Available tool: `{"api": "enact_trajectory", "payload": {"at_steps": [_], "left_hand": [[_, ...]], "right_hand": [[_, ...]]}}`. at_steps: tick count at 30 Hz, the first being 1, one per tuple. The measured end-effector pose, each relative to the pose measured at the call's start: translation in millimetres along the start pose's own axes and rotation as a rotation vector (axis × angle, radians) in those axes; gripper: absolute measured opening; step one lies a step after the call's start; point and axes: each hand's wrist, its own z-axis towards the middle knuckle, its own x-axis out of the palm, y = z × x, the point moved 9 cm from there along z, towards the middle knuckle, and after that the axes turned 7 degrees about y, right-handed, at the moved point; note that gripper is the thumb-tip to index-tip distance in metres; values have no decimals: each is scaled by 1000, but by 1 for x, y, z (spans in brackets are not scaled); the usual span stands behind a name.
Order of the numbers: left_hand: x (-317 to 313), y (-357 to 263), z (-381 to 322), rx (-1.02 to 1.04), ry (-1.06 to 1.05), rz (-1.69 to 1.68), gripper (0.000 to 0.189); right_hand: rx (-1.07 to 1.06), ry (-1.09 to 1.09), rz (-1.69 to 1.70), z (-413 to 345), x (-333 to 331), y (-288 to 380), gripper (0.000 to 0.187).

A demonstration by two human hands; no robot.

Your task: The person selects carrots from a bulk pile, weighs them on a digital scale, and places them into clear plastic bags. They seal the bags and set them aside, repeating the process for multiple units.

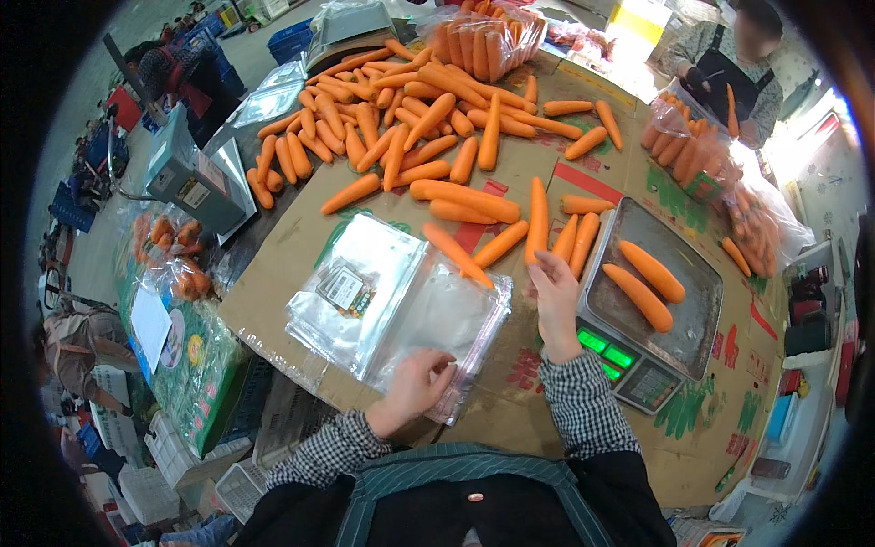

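My left hand (415,388) rests over the near edge of a stack of clear plastic bags (444,308), its fingers loosely curled and nothing visible in them. The stack's left half carries a printed label (345,287) with writing. My right hand (557,301) has its fingertips at the near end of a long carrot (538,215) and appears to grip it. Just right of that hand is a digital scale (649,294) with lit green displays. Two carrots (646,287) lie on its metal pan. Another carrot (456,253) lies partly across the bags.
Loose carrots (410,123) form a large heap on the cardboard (266,301) ahead. Bagged carrots (485,41) stand behind it. At the right, a person (731,75) holds a carrot beside more filled bags (697,150). A grey metal device (195,178) stands at the left.
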Motion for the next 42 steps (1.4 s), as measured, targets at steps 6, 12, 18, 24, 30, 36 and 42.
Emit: {"api": "enact_trajectory", "payload": {"at_steps": [6,12,18,24,30,36,42], "left_hand": [[-50,-11,72,101,-49,88,11],[-88,8,126,139,-118,208,13],[-175,84,165,-69,-404,181,17],[-172,121,203,-202,-357,207,26],[-142,106,224,-38,-328,214,22],[-218,147,223,-153,-637,-9,27],[-240,188,265,-597,-384,-153,38]], "right_hand": [[-43,13,-142,-54,-31,-5,14],[6,18,-129,-103,-55,-29,11],[147,10,-30,-124,-61,-58,9],[111,55,-60,-112,-42,-50,10],[129,50,-98,-111,-40,-47,11],[140,1,-129,-120,-54,-49,10],[162,32,-127,-105,-32,-53,11]]}}
